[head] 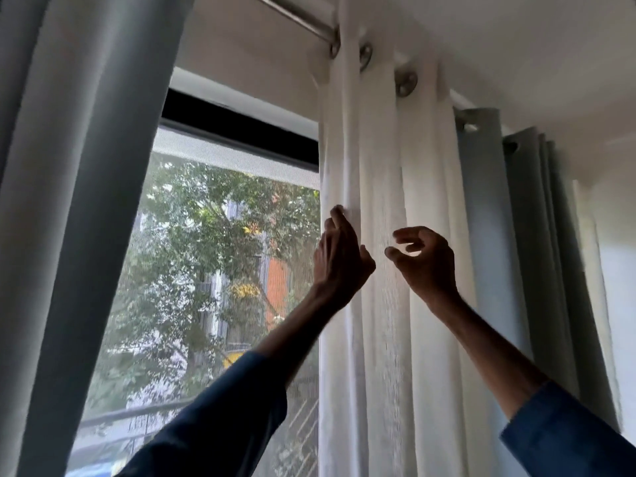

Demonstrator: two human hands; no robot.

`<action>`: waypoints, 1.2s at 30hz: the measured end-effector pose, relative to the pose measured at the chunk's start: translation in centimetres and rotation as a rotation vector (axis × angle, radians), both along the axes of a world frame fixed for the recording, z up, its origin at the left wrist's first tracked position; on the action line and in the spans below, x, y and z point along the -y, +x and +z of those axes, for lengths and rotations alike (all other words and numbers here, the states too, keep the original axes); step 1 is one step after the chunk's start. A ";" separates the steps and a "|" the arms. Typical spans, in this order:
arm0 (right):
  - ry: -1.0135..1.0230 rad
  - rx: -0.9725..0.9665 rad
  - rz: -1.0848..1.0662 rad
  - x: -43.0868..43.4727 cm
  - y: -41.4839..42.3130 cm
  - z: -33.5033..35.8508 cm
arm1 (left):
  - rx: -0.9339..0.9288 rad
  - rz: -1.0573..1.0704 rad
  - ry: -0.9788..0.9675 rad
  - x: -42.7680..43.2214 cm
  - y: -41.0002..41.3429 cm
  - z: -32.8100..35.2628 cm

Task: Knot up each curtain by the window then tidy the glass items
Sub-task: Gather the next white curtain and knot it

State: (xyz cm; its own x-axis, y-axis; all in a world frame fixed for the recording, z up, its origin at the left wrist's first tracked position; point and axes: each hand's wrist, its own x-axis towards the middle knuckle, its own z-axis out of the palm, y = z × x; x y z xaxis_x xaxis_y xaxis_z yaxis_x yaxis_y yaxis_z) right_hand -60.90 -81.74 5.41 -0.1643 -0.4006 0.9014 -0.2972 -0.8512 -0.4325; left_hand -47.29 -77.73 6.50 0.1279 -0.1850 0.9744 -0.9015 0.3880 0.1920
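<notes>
A white sheer curtain (pixel 385 166) hangs in folds from a metal rod (pixel 296 15) right of the window. My left hand (pixel 339 259) is raised against its left edge, with straight fingers touching the fabric. My right hand (pixel 425 263) hovers in front of the curtain's middle folds, its fingers loosely curled with nothing between them. A grey-blue curtain (pixel 488 218) hangs behind the white one on the right. Another grey curtain (pixel 69 201) fills the left of the view. No glass items are in view.
The window (pixel 213 270) between the curtains has a mesh screen and a dark top frame, with trees and buildings outside. A railing bar crosses its lower part. A white wall and the ceiling are at the right and top.
</notes>
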 end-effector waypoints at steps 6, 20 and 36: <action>-0.138 0.071 -0.096 3.3 0.2 6.7 | 0.045 0.097 -0.133 0.5 -0.3 7.8; -0.282 0.068 -0.152 4.8 1.3 18.0 | 0.182 0.439 -0.355 -0.3 -1.3 19.1; -0.218 0.074 -0.066 2.8 1.6 19.1 | 0.083 0.669 -0.318 -9.4 8.2 22.4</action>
State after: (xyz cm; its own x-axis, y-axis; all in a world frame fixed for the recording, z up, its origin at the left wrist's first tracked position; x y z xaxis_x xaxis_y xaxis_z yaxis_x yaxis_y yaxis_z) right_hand -59.30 -84.57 24.52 -0.2524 -0.1843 0.9499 -0.3297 -0.9065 -0.2635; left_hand -39.12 -68.36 28.87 0.0378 0.1990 0.9793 -0.9713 -0.2229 0.0828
